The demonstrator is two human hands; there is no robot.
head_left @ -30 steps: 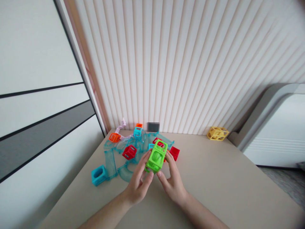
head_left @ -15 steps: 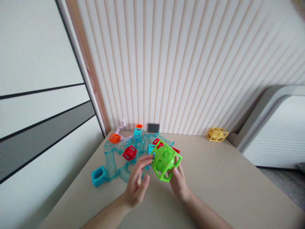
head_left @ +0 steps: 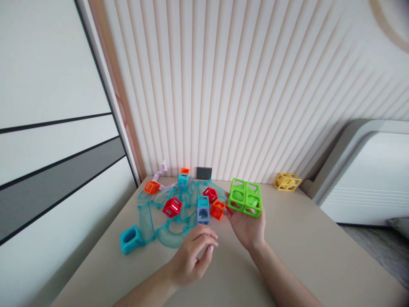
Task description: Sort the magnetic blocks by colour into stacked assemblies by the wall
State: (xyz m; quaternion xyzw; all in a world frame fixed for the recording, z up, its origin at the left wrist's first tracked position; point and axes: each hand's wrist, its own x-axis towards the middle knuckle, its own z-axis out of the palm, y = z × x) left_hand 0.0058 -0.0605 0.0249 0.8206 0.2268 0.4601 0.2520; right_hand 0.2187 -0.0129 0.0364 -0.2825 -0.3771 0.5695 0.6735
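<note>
A bright green open-frame block with rounded shapes inside [head_left: 245, 198] rests on the upturned palm and fingers of my right hand [head_left: 247, 224], raised above the table. Some of the fingers are hidden behind the frame. My left hand [head_left: 196, 253] hovers lower and to the left, its fingers curled and the thumb tip close to the fingertips. Nothing shows in it. Just beyond the left hand stand a periwinkle cube [head_left: 203, 215], a light blue cube [head_left: 203, 201] and an orange cube [head_left: 217, 209]. A red cube [head_left: 210, 195] sits behind them.
Translucent teal track pieces [head_left: 171, 236] spread over the table's left half. Among them are another red cube [head_left: 172, 207], an orange cube [head_left: 151, 187] and a blue holed block [head_left: 130, 239]. A yellow frame block [head_left: 287, 181] stands by the ribbed wall, right of a black socket [head_left: 203, 173].
The green frame block has moved right and turned, its multi-window face now showing. My left hand has come away from it, lower, and its fingers have curled in.
</note>
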